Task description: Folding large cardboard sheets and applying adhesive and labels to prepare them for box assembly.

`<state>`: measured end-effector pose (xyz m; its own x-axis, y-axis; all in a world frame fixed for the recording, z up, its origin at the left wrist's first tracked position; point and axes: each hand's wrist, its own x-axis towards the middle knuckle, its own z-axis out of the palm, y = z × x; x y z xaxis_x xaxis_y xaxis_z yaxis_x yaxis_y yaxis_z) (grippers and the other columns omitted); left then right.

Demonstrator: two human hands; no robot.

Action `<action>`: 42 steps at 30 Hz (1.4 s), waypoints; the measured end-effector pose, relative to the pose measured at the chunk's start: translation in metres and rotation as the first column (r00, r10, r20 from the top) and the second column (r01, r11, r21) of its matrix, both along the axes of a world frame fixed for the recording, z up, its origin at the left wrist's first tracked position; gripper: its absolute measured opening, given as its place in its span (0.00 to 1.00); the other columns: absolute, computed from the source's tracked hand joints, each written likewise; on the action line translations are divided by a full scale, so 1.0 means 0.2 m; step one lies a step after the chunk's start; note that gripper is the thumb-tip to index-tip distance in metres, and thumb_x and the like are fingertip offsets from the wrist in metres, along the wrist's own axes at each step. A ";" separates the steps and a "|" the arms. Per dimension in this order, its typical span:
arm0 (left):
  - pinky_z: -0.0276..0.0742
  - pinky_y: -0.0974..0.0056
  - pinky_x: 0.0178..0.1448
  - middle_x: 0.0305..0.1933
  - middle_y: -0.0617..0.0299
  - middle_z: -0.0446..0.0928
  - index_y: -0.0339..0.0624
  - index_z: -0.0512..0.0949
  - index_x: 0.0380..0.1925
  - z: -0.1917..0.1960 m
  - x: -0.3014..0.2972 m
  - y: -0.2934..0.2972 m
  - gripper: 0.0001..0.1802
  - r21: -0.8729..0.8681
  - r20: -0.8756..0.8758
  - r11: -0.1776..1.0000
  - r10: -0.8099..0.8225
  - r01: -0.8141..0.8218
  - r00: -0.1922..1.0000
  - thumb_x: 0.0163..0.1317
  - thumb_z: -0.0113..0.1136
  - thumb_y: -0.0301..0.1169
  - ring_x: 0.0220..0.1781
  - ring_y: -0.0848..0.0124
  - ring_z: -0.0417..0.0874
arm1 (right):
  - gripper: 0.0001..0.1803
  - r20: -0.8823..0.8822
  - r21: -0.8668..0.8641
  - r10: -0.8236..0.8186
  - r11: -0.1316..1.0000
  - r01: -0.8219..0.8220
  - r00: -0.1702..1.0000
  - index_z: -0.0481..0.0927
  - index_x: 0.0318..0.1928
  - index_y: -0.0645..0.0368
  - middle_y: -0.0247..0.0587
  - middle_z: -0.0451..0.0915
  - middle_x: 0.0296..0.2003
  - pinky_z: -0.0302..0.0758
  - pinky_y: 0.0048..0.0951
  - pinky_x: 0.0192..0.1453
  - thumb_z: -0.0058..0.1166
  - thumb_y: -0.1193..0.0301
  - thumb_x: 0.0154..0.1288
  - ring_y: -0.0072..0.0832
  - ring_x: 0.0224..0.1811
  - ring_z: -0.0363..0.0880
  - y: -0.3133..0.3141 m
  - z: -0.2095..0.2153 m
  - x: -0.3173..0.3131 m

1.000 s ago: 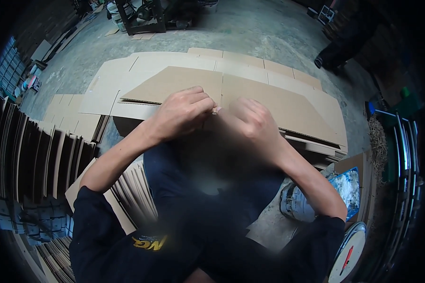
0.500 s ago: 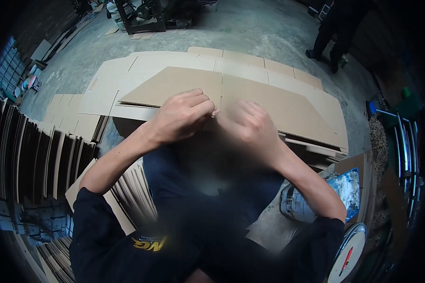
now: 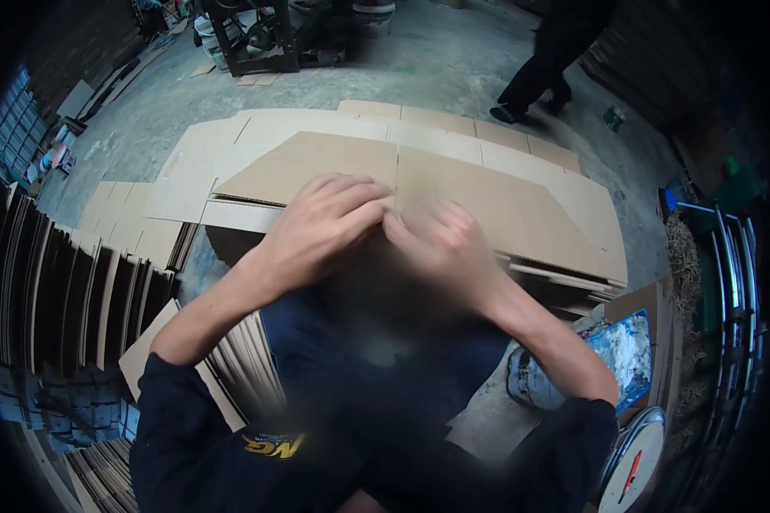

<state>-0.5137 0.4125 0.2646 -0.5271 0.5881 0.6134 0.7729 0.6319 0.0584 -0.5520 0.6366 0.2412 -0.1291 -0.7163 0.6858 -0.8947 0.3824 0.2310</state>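
My left hand (image 3: 327, 221) is closed, its fingertips pinched together at the near edge of a brown cardboard sheet (image 3: 488, 188). Close by on the right, partly blurred, my right hand (image 3: 450, 248) has its fingers curled, with its thumb almost against the left fingertips. Whatever the two hands pinch is too small or hidden to make out. The sheet has slanted corners and a slit down its middle, and it lies on a stack of paler cardboard sheets (image 3: 204, 141).
Rows of upright cardboard (image 3: 85, 291) fill the left side. At right stand a paint-smeared bucket (image 3: 530, 380), a blue-and-white smeared panel (image 3: 629, 355) and a round dial scale (image 3: 633, 466). A dark machine frame (image 3: 265, 60) is at the back; a person (image 3: 543, 60) walks beyond the stack.
My hands stay close together at the sheet's near edge, with the left fingers now straighter and pressed together. The person at the back has stepped to the left.
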 end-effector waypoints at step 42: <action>0.78 0.77 0.49 0.42 0.71 0.83 0.40 0.81 0.54 0.84 1.39 -1.54 0.16 0.577 0.463 0.202 0.717 -0.791 0.521 0.77 0.60 0.41 0.45 0.84 0.83 | 0.11 0.378 -0.925 0.923 0.373 0.075 0.074 0.77 0.42 0.61 0.24 0.73 0.25 0.64 0.16 0.29 0.67 0.71 0.71 0.10 0.26 0.67 -1.25 0.23 0.03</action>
<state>-0.2365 0.1053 0.4323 -0.5438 -0.6681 0.5079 -0.0784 0.6430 0.7619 -0.5464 0.3859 0.2876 -0.7449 -0.3204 0.5852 -0.2670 -0.6606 -0.7016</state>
